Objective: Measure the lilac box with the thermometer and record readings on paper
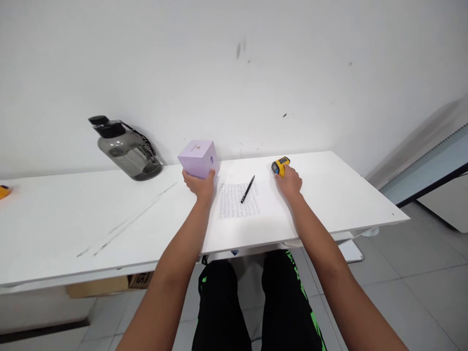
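My left hand (200, 184) is wrapped round the lower part of a light purple box (197, 161), fingers at its near left side and thumb on its right face. The box has a small gold mark on top and a dark purple mark on one side. Over to the right, my right hand (289, 182) grips a yellow-and-black handheld device (281, 165) with a round dark front end; its handle is mostly covered by my fingers. Between my hands lies a sheet of paper (234, 207) filled with small writing, and a black pen (247, 189) rests across it.
A grey see-through water bottle (129, 153) with a black lid and strap stands by the wall, left of the box. The white table (146, 224) has a front edge above my knees. An orange-and-black object (4, 191) is cut off at the far left.
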### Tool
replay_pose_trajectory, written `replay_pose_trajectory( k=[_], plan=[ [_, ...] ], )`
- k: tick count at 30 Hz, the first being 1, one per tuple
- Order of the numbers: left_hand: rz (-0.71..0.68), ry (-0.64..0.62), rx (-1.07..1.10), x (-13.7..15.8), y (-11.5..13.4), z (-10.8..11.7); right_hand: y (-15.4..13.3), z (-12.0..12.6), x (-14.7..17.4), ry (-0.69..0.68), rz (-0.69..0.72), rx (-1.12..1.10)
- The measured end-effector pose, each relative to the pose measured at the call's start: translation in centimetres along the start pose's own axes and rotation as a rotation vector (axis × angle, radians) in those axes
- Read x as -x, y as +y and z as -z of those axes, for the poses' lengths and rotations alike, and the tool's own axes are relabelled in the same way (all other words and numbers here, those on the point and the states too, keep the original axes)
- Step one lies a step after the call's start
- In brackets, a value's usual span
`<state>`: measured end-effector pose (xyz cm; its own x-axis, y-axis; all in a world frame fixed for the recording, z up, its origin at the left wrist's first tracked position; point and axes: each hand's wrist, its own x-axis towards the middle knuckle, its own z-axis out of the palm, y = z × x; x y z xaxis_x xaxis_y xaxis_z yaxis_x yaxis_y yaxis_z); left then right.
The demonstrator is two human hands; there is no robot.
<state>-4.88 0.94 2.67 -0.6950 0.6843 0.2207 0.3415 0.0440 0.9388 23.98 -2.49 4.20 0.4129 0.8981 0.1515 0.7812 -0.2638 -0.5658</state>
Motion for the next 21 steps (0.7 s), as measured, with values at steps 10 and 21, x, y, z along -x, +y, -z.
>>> replay_pose_trajectory(
  k=[10,21],
  plan=[
    [-0.007,0.014,-0.020,-0.1,-0.1,-0.2,-1.3,-0.3,0.1,-0.328,-0.246,-1.386],
    [0.009,0.003,-0.038,0.1,0.3,0.0,-0.9,0.2,-0.4,-0.603,-0.316,-1.765]
  ],
)
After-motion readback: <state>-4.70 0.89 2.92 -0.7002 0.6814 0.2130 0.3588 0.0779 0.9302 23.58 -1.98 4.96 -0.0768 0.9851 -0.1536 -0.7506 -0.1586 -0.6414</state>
